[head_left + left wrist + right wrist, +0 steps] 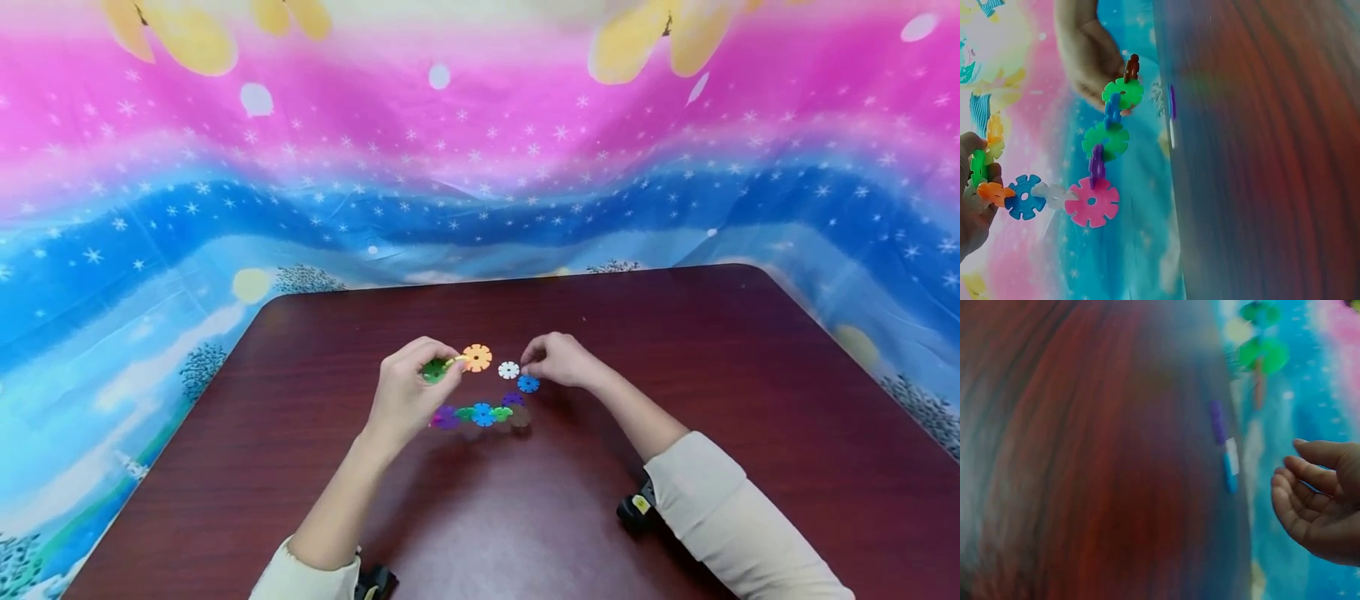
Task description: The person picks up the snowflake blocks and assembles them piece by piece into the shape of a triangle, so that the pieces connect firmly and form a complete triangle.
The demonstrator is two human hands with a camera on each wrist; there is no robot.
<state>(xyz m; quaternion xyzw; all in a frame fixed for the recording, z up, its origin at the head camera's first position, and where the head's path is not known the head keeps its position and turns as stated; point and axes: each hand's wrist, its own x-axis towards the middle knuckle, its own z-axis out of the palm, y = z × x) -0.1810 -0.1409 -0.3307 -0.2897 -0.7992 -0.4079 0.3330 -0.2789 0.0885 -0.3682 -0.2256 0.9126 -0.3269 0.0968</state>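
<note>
My left hand (405, 392) pinches a chain of interlocking flower-shaped plastic discs by its yellow and green end. An orange disc (477, 358) shows just past those fingertips. The chain hangs over the table in a loop, through a pink disc (1092, 202) and a blue disc (483, 415), to a brown disc (519, 417) at its far end. My right hand (562, 360) is low over the table, fingers loosely bent, with nothing between them in the right wrist view. Nearest to it are a loose blue disc (528, 383) and a white disc (508, 370). A purple disc (513, 399) lies closer in.
The dark red-brown table (585, 517) has a glossy top with rounded far corners. Behind and beside it hangs a pink and blue printed cloth (480, 208). Black wrist cameras (636, 508) sit under the forearms.
</note>
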